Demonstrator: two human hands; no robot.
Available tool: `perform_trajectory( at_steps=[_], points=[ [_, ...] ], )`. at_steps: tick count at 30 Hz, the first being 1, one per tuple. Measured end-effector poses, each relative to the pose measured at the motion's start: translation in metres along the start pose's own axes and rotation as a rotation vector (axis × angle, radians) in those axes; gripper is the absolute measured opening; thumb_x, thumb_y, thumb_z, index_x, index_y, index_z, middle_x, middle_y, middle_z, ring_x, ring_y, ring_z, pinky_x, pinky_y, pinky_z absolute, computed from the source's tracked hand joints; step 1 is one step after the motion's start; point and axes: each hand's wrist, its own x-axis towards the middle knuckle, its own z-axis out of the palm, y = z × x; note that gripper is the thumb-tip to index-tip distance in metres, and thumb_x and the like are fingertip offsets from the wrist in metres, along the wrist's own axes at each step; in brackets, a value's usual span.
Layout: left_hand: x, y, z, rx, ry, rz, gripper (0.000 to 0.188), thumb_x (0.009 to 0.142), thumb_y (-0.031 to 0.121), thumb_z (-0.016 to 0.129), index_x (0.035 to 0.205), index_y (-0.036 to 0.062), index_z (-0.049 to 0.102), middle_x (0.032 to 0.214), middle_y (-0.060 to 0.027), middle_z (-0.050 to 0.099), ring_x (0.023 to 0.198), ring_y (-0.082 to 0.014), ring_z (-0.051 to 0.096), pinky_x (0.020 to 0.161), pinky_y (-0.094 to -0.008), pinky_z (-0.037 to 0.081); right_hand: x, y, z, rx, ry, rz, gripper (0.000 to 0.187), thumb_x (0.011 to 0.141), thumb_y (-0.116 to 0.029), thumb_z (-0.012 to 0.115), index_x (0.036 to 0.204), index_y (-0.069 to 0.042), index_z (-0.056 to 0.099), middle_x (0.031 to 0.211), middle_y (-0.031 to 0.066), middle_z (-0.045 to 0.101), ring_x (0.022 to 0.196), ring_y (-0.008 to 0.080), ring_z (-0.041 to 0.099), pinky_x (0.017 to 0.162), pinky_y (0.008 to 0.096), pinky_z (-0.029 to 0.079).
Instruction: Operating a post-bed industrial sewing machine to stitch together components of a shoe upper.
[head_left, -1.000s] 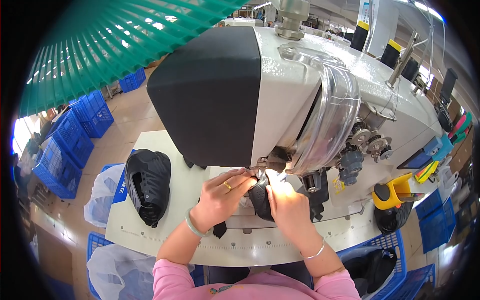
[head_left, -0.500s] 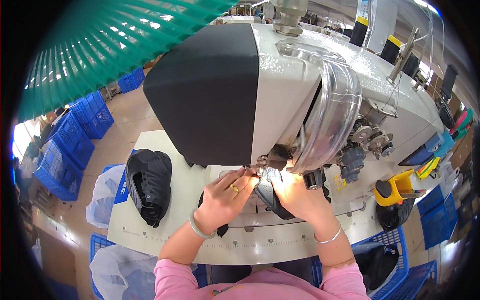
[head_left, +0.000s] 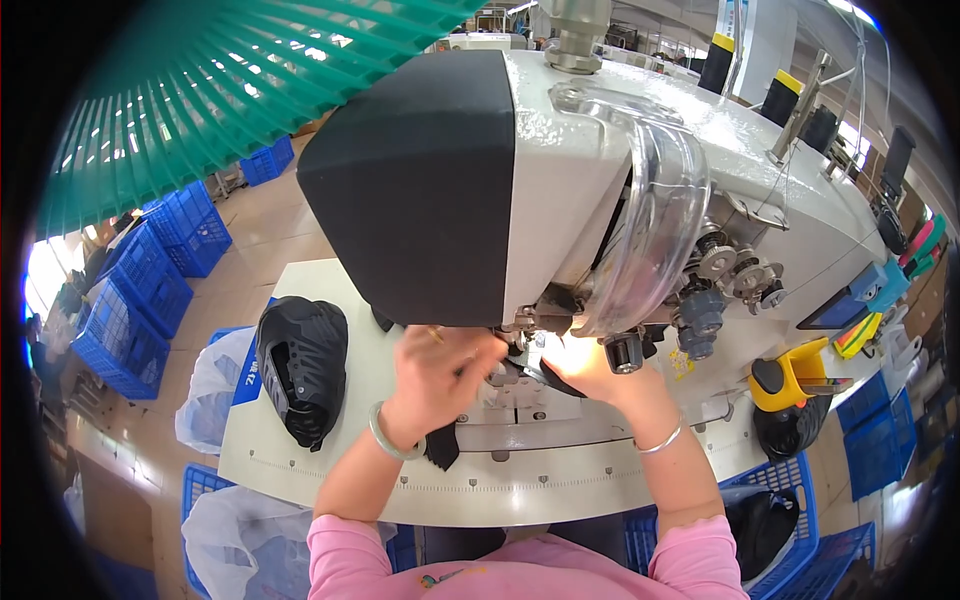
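Note:
A black shoe upper lies under the head of a sewing machine, largely covered by my hands. My right hand is closed on its right side, close to the needle area; bright lamp light washes out the fingers. My left hand is left of the needle, its fingers curled and somewhat blurred; what they hold is hidden. Below its wrist, a dark jagged-edged strip hangs over the table. Another black shoe upper rests on the table to the left.
The pale worktable carries a printed scale near its front edge. A yellow holder is at the right. Blue crates stand along the left floor, and a bagged crate sits below the table. A green slatted guard hangs upper left.
My left hand has moved left and up from the needle area, its fingers curling. My right hand has shifted slightly up, and the shoe upper between them has slid further under the machine head.

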Motion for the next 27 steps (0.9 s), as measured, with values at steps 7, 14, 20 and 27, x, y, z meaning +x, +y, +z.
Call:
perform_trajectory(
  at_steps=[7, 14, 20, 27],
  points=[
    [-0.016, -0.025, 0.029, -0.662, -0.007, -0.814, 0.011, 0.083, 0.003, 0.066, 0.093, -0.0016, 0.067, 0.07, -0.0081, 0.06, 0.057, -0.0151, 0.048, 0.055, -0.0292, 0.041, -0.033, -0.015, 0.021, -0.123, 0.538, -0.213, 0.042, 0.079, -0.024, 0.07, 0.118, -0.009, 0.066, 0.107, 0.0173, 0.065, 0.099, 0.0366, 0.061, 0.097, 0.045, 0.046],
    [-0.007, -0.011, 0.022, -0.554, -0.013, -0.727, 0.009, 0.083, 0.002, 0.064, 0.091, -0.003, 0.066, 0.062, -0.008, 0.054, 0.053, -0.0145, 0.044, 0.053, -0.0295, 0.039, -0.036, -0.007, 0.048, -0.237, 0.737, -0.422, 0.048, 0.067, 0.001, 0.062, 0.116, 0.002, 0.065, 0.108, 0.016, 0.063, 0.102, 0.0353, 0.059, 0.099, 0.0503, 0.045],
    [-0.013, -0.017, 0.031, -0.512, 0.04, -0.708, 0.007, 0.082, 0.0, 0.062, 0.088, -0.0029, 0.066, 0.061, -0.0087, 0.054, 0.052, -0.0151, 0.046, 0.051, -0.0302, 0.038, -0.026, 0.001, 0.049, -0.122, 0.754, -0.409, 0.052, 0.062, 0.003, 0.062, 0.114, 0.001, 0.067, 0.103, 0.0166, 0.064, 0.096, 0.0345, 0.06, 0.09, 0.0459, 0.049],
    [-0.02, -0.032, 0.048, -0.561, 0.152, -0.717, 0.009, 0.081, -0.004, 0.061, 0.088, -0.0027, 0.066, 0.066, -0.0062, 0.059, 0.054, -0.0111, 0.049, 0.05, -0.0276, 0.039, -0.017, 0.003, 0.046, -0.179, 0.755, -0.408, 0.056, 0.058, 0.004, 0.062, 0.113, -0.003, 0.069, 0.098, 0.014, 0.066, 0.089, 0.0312, 0.062, 0.087, 0.0426, 0.05]
  ],
)
